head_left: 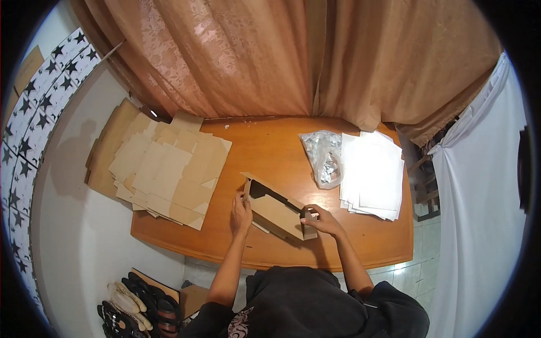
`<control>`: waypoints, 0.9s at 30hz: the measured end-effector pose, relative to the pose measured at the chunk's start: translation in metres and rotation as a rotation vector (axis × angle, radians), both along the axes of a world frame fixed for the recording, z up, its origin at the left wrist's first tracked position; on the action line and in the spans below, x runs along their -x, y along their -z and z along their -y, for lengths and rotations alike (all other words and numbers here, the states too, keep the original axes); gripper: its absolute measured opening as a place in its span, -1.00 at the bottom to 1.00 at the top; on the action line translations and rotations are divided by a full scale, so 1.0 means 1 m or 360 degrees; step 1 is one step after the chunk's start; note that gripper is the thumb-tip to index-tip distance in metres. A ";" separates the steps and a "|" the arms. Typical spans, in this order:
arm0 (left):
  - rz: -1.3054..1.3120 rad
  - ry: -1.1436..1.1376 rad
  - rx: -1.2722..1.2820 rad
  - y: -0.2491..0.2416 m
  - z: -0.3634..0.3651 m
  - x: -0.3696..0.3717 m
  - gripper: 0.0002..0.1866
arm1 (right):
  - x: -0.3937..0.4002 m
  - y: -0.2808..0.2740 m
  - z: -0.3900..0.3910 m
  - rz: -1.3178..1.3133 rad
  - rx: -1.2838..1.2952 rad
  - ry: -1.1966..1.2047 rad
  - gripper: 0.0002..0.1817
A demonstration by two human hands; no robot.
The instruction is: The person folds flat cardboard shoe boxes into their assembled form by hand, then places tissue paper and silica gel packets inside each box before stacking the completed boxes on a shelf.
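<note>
A partly folded brown cardboard box (pixel 279 216) lies at a slant near the front edge of the wooden table, its dark inside showing along the far side. My left hand (pixel 241 213) grips its left end, fingers bent at the raised flap. At the right end, my right hand (pixel 322 220) pinches the box's end panel between thumb and fingers. The undersides of the fingers are partly hidden by the cardboard.
A pile of flat cardboard pieces (pixel 163 172) covers the left of the wooden table (pixel 270 152). White sheets (pixel 372 174) are stacked at the right, beside a clear plastic bag (pixel 325 158) of small items. Curtains (pixel 242 56) hang behind; footwear (pixel 138 307) is at lower left.
</note>
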State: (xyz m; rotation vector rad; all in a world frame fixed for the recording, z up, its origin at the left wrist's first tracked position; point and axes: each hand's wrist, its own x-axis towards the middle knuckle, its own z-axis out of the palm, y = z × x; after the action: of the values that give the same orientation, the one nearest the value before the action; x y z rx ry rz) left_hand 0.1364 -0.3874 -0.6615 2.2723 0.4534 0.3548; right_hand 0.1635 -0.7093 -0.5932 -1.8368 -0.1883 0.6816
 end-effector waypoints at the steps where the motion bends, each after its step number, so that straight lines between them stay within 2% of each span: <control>1: -0.0016 -0.0110 0.0007 0.005 -0.005 0.000 -0.53 | 0.000 -0.001 -0.002 0.0145 0.0190 -0.0094 -0.20; 2: -0.0029 -0.0216 0.0012 0.010 -0.011 0.000 -0.54 | -0.001 0.004 -0.007 0.0269 0.0349 -0.0004 -0.29; 3: -0.0021 -0.0224 0.0012 0.012 -0.015 -0.001 -0.54 | -0.004 0.006 -0.010 0.0278 0.0348 -0.0011 -0.29; 5: -0.0224 -0.0267 0.0350 0.016 -0.022 0.002 -0.57 | -0.010 0.010 -0.014 0.0485 0.0678 -0.0176 -0.37; 6: -0.0215 -0.0271 0.0350 0.011 -0.021 0.006 -0.57 | -0.012 0.008 -0.014 0.0493 0.0676 -0.0179 -0.37; 8: 0.0085 -0.0139 0.0432 -0.007 -0.018 0.022 -0.61 | -0.017 0.001 -0.010 0.0398 0.0606 -0.0006 -0.61; 9: 0.0085 -0.0148 0.0428 -0.009 -0.021 0.028 -0.61 | -0.019 0.000 -0.008 0.0344 0.0571 0.0079 -0.71; 10: 0.0049 -0.0148 0.0446 -0.009 -0.025 0.035 -0.57 | -0.023 0.005 -0.002 0.0548 0.0628 0.0157 -0.77; 12: -0.0017 -0.0143 0.0474 -0.010 -0.025 0.048 -0.52 | -0.030 0.010 0.011 0.0661 0.0724 0.0323 -0.72; 14: 0.0216 0.0172 0.0552 -0.019 -0.018 0.059 -0.41 | -0.032 0.010 0.024 0.0653 0.0849 0.0382 -0.71; 16: 0.0137 0.0262 0.0570 -0.015 -0.012 0.065 -0.36 | -0.040 0.019 0.035 0.0806 0.0532 0.0289 -0.71; 18: 0.0072 0.0353 0.0584 -0.015 -0.009 0.064 -0.31 | -0.038 0.026 0.035 0.0764 0.0549 0.0199 -0.70; 19: -0.0009 0.0355 0.0511 -0.017 -0.007 0.062 -0.29 | -0.035 0.018 0.029 0.0713 0.0565 0.0109 -0.69; 21: -0.0092 0.0356 0.0448 -0.023 -0.001 0.058 -0.27 | -0.027 0.010 0.022 0.0571 0.0616 0.0178 -0.68; 23: -0.0064 0.0425 0.0287 -0.030 0.004 0.054 -0.20 | -0.021 0.009 0.020 0.0624 0.0693 0.0048 -0.68; 24: -0.0064 0.0426 0.0283 -0.028 0.004 0.054 -0.20 | -0.022 0.014 0.017 0.0821 0.0692 -0.0071 -0.71; 27: -0.0065 0.0549 0.0075 -0.032 0.007 0.045 -0.16 | -0.015 0.019 0.020 0.0791 0.0808 -0.0091 -0.75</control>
State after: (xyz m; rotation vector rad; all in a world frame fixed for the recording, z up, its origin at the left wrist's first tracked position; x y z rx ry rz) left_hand 0.0914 -0.3945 -0.6297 2.2618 0.0837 0.1210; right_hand 0.1785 -0.7295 -0.6117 -2.4809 -0.4238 0.3098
